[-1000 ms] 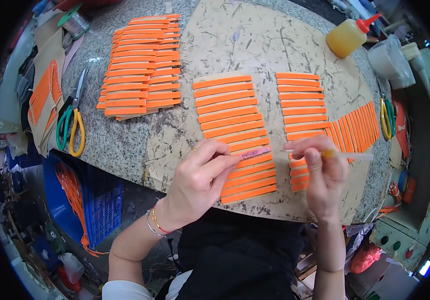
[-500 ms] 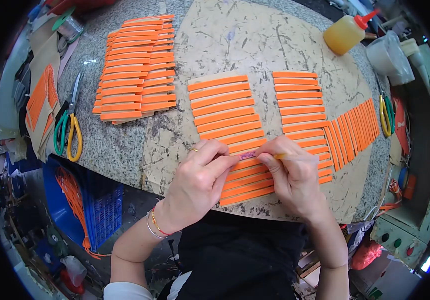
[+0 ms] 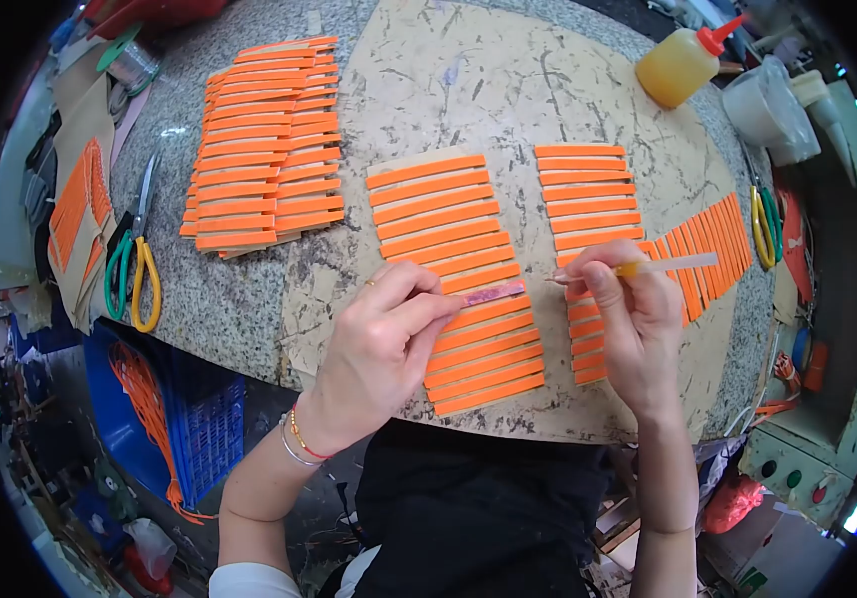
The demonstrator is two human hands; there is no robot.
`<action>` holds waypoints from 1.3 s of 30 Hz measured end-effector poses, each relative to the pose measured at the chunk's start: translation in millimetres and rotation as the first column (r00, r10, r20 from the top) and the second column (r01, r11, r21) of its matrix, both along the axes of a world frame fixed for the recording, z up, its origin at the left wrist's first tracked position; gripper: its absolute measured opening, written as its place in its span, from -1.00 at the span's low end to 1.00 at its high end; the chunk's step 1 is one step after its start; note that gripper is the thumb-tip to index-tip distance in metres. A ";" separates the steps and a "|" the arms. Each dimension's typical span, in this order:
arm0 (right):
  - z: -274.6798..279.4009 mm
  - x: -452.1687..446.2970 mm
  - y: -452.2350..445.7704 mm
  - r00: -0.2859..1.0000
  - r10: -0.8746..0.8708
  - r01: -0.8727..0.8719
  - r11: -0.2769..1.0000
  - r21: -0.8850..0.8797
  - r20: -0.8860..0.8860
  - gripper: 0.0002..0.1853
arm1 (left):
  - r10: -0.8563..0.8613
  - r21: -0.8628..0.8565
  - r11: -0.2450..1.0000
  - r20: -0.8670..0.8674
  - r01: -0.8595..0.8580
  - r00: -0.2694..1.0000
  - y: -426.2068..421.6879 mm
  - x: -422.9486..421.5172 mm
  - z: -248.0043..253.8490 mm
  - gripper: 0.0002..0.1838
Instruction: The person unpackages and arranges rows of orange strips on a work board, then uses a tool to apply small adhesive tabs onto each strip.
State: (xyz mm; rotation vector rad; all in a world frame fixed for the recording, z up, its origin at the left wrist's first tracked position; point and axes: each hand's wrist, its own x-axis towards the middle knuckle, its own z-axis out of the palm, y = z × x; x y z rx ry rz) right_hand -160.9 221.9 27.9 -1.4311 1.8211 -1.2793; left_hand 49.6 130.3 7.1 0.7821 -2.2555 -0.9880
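My left hand (image 3: pixel 378 334) pinches the left end of a short, flat strip with pink-purple stains (image 3: pixel 496 293). This strip lies across the middle of a panel of parallel orange strips on beige backing (image 3: pixel 436 214). My right hand (image 3: pixel 640 334) is closed around a slim pen with a yellow section and a translucent barrel (image 3: pixel 685 262). Its tip points left, a little apart from the stained strip's right end. Under my right hand lies a second orange-striped panel (image 3: pixel 588 191), partly hidden, and an angled one (image 3: pixel 715 249) adjoins it on the right.
A stack of orange-striped panels (image 3: pixel 264 149) is at the upper left, beside green-and-yellow-handled scissors (image 3: pixel 146 269). A bottle of yellow liquid (image 3: pixel 678 70) and another pair of scissors (image 3: pixel 767 227) stand to the right. A blue crate (image 3: pixel 211 419) sits below the table edge.
My right hand has moved right, away from the stained strip, bringing the pen with it and exposing more of the strip. My left hand has shifted slightly left and up, still pinching it.
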 end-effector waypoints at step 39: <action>-7.1 3.2 -19.0 0.999 0.010 -0.015 0.991 -0.130 -0.041 -0.91 | 0.011 -0.055 0.998 0.009 -0.011 1.000 -12.6 -4.2 -1.1 -0.81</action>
